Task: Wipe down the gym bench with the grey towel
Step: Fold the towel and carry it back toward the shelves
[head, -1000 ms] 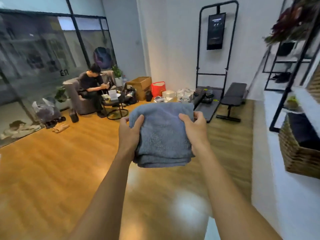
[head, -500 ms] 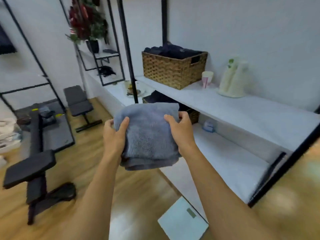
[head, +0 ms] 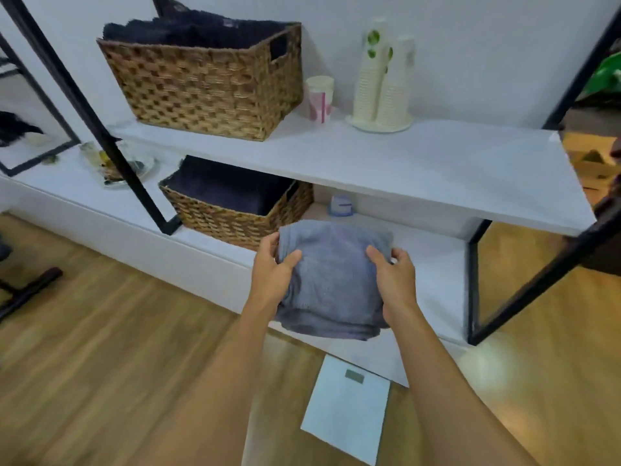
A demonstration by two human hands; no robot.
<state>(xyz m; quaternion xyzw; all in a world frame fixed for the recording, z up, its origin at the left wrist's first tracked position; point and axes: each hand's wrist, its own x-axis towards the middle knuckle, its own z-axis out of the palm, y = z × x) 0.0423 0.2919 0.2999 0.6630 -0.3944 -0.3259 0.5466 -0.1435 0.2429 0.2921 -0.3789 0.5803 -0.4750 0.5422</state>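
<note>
- Presently, towel (head: pixel 331 280): grey, folded to a thick pad, held in the air over the front edge of the lower shelf (head: pixel 437 264), just right of the lower basket (head: pixel 235 223). Whether its underside touches the shelf cannot be told.
- Left hand (head: pixel 272 270): closed on the towel's left edge, thumb on top, fingers wrapped under.
- Right hand (head: pixel 395 280): closed on the right edge in the same way, thumb over the upper face.
- Bench: not in view. Only a dark foot bar (head: pixel 30 290) shows on the floor at the far left, so the wiping surface cannot be checked.
- Step, as judged: the towel appears to be going down onto the lower shelf, or coming up from it. Which one cannot be told.
- Handling note: keep both hands level so the fold stays square. Soft cloth will sag and open if one side drops.
- If laying down: aim for the bare patch of shelf right of the lower basket, clear of the small jar (head: pixel 341 206) at the back edge.
- If carrying off: shift to a one-hand hold only once clear of the upper shelf (head: pixel 369 156).
- Floor hazard: scale (head: pixel 346 408) lies just under the hands, so step around it.
</note>
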